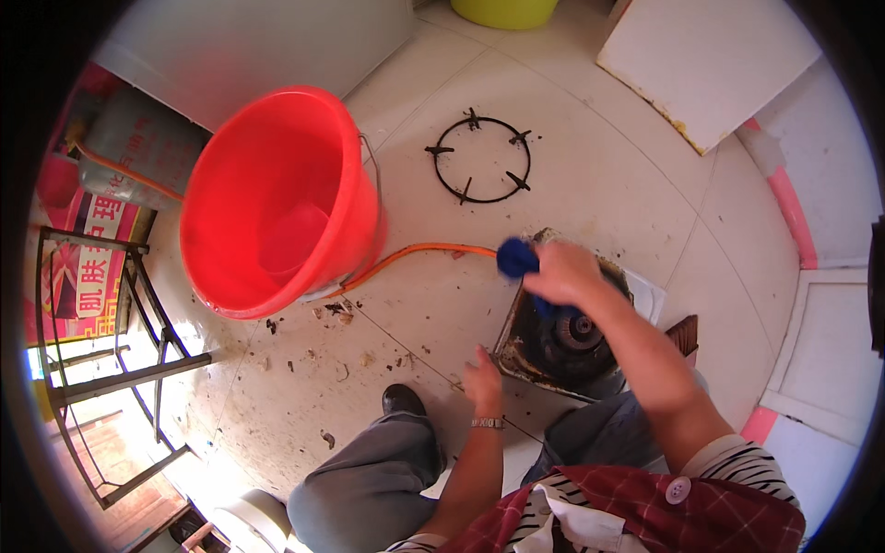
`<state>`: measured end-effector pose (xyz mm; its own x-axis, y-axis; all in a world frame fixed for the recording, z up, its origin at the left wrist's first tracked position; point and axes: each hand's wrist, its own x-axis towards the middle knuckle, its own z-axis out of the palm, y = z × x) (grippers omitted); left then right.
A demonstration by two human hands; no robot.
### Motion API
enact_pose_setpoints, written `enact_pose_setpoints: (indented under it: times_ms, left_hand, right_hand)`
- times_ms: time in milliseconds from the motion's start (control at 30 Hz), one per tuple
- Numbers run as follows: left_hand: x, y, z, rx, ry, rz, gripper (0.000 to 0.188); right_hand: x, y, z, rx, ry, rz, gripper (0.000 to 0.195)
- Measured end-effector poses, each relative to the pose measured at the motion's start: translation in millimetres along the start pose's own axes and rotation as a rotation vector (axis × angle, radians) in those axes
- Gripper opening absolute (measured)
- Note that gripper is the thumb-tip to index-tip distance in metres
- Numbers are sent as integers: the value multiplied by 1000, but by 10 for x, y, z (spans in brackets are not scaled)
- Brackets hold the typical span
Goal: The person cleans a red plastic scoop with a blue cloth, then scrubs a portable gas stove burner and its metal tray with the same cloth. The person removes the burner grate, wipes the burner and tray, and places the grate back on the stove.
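My right hand (563, 273) grips a dark blue cloth (517, 257) over the far left part of a gas stove (581, 366). The stove stands on the floor in front of my knees, with a grimy, blackened top and a round burner (583, 328). Part of its top is hidden by my right hand and forearm. My left hand (482, 377), with a metal watch on the wrist, is at the stove's near left corner. Its fingers look apart and hold nothing; contact with the stove's edge is unclear. A black ring-shaped pan support (482, 201) lies on the tiles beyond.
A red bucket (276, 276) stands left, an orange gas hose (422, 246) running from behind it to the stove. Debris (342, 318) litters the tiles. Further left are a metal frame (131, 380) and a gas cylinder (138, 152) bearing writing. A brush (684, 335) lies right of the stove.
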<state>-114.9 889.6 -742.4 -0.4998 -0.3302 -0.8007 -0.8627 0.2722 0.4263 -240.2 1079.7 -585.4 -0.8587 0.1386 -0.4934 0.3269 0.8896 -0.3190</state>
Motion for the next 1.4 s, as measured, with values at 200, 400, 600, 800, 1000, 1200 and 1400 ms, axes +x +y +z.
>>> enact_pose_setpoints:
  times_ms: [200,400,600,800,1000,1200,1400]
  left_hand:
    - [-313,366,248,539,247,1025,76]
    - [-279,309,363,674,238,1001,75]
    - [-281,349,373,726,214,1004,71]
    - [-267,409,368,856,167,963,66]
    - [-227,438,369,843,161,935,63]
    - [-183,404,403,741,231,983,57]
    - [-223,455,380,743,212,880,59]
  right_hand:
    - [634,394,194,-345,170,-261,50]
    - [497,803,259,-213,370,-73,43]
    - [-142,1901,335,-181,360,360,38]
    - [-20,1512,233,94,287,589,40]
    - [443,765,400,90,370,184,36]
    - [189,1143,342,111,388,64,39]
    - [-539,2232,49,-156,285,357,42]
